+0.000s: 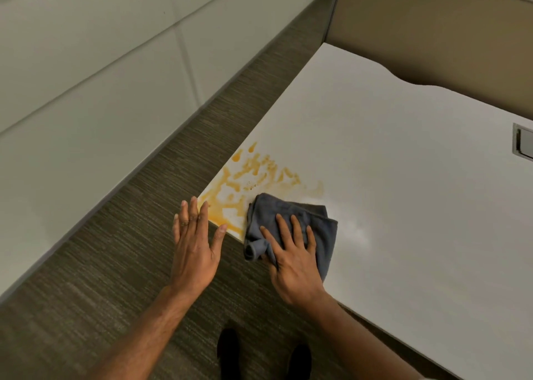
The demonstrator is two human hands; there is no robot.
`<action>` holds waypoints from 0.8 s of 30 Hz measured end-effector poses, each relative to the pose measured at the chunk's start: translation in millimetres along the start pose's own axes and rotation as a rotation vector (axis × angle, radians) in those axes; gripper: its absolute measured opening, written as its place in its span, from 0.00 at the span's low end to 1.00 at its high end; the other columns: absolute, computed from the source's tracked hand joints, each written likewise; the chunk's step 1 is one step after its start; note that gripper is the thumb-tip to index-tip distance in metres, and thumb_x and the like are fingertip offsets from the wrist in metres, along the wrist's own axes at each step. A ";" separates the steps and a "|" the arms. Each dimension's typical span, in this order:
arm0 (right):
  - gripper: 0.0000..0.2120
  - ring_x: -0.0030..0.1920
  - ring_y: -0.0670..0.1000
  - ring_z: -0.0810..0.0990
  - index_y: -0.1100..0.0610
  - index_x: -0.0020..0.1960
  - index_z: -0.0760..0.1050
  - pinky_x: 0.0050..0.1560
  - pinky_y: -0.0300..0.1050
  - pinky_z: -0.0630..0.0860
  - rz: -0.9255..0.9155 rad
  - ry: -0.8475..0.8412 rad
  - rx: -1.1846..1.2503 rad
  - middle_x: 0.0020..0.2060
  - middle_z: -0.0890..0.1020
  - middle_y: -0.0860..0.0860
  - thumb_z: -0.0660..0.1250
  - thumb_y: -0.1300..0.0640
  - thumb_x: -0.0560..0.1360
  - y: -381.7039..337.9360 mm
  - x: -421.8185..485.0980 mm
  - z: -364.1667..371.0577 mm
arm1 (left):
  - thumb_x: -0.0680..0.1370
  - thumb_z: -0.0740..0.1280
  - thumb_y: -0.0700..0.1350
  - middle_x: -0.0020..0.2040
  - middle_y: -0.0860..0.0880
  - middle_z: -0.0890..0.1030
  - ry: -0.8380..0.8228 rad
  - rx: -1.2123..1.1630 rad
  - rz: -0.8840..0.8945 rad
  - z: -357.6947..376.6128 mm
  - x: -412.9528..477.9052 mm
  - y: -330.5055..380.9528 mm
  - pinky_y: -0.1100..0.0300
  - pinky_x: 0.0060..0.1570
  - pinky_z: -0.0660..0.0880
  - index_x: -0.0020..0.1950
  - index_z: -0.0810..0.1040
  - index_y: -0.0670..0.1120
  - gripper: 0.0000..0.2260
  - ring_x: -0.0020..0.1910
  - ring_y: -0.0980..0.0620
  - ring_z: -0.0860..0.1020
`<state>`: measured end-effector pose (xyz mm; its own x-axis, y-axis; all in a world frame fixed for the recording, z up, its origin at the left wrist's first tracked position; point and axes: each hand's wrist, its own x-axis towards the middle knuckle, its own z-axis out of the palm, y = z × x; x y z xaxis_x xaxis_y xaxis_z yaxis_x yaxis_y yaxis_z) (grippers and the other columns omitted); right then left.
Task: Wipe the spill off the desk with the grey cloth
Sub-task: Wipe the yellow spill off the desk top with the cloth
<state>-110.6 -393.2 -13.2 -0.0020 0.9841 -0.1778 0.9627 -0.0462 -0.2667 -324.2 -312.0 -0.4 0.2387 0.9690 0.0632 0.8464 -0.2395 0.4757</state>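
Observation:
An orange-yellow spill is smeared over the near left corner of the white desk, reaching both desk edges. The grey cloth, crumpled and folded, lies on the desk just right of the spill, its left edge touching the stain. My right hand presses flat on the cloth with fingers spread. My left hand hovers flat and open beside the desk corner, its fingertips at the desk's edge near the spill, holding nothing.
Dark striped carpet runs along the desk's left side, bounded by a pale wall panel. A beige partition stands behind the desk. A metal cable grommet sits at the desk's right. My shoes show below.

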 end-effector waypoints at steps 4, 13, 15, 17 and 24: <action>0.34 0.81 0.55 0.32 0.39 0.82 0.44 0.79 0.66 0.40 0.088 0.050 0.001 0.83 0.39 0.48 0.53 0.45 0.78 25.7 -24.3 -1.0 | 0.81 0.40 0.70 0.85 0.44 0.48 -0.001 0.004 -0.014 -1.8 3.7 -4.8 0.46 0.83 0.41 0.84 0.55 0.43 0.41 0.85 0.46 0.42; 0.30 0.81 0.58 0.35 0.40 0.82 0.47 0.78 0.63 0.32 0.297 0.110 0.041 0.83 0.44 0.52 0.43 0.34 0.82 23.6 55.6 -13.9 | 0.81 0.41 0.69 0.85 0.43 0.50 -0.007 0.012 -0.008 -1.4 3.7 -8.9 0.44 0.83 0.43 0.84 0.55 0.42 0.41 0.85 0.45 0.43; 0.30 0.81 0.59 0.35 0.40 0.82 0.48 0.78 0.62 0.30 0.229 0.088 0.046 0.83 0.44 0.51 0.44 0.34 0.82 9.3 71.1 -13.3 | 0.82 0.41 0.69 0.85 0.42 0.51 0.010 0.001 0.003 -1.9 2.2 -10.1 0.44 0.83 0.43 0.83 0.56 0.41 0.41 0.85 0.45 0.44; 0.29 0.81 0.59 0.36 0.40 0.82 0.48 0.78 0.64 0.32 0.163 0.064 0.026 0.83 0.44 0.51 0.46 0.35 0.82 -6.5 77.3 -11.0 | 0.82 0.42 0.69 0.85 0.42 0.51 0.021 -0.008 0.001 -2.8 1.7 -12.9 0.45 0.83 0.43 0.83 0.57 0.41 0.40 0.85 0.45 0.44; 0.33 0.80 0.55 0.30 0.38 0.81 0.43 0.78 0.64 0.35 -0.006 0.049 0.012 0.82 0.39 0.48 0.54 0.43 0.80 -20.0 16.5 10.4 | 0.81 0.39 0.70 0.85 0.44 0.48 -0.007 0.033 0.001 -2.1 3.9 -22.4 0.46 0.83 0.40 0.84 0.53 0.43 0.41 0.85 0.46 0.42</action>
<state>-132.7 -377.8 -20.6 0.0055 0.9915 -0.1298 0.9593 -0.0419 -0.2792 -343.2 -302.7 -9.0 0.2427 0.9684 0.0576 0.8611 -0.2424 0.4469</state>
